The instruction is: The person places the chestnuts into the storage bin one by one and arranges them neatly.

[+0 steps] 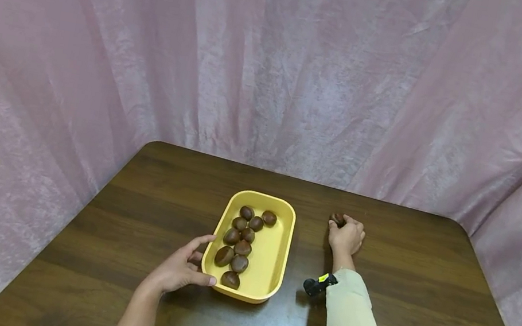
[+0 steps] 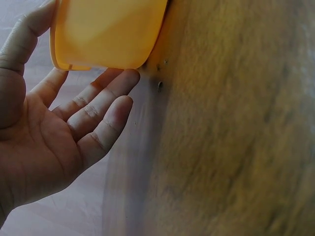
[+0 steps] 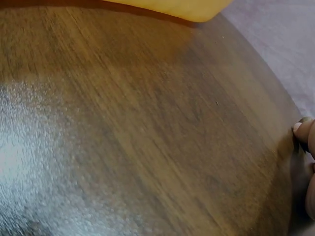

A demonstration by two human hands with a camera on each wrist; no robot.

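A yellow rectangular container point(image 1: 266, 263) stands on the table, with several brown chestnuts point(image 1: 243, 248) along its left half. My left hand point(image 1: 178, 271) is at its near left corner, thumb and forefinger spread and touching the rim. The left wrist view shows that hand's fingers point(image 2: 106, 103) extended loosely beside the container's wall point(image 2: 108, 34). Off to the right of the container, my right hand point(image 1: 347, 236) pinches a chestnut point(image 1: 337, 218) low over the table. Only the fingertips point(image 3: 308, 132) of that hand enter the right wrist view, at its edge.
The dark brown wooden table point(image 1: 406, 258) has rounded far corners. A pink curtain point(image 1: 307, 78) hangs behind it and along the sides. Light glares off the tabletop in front of the container.
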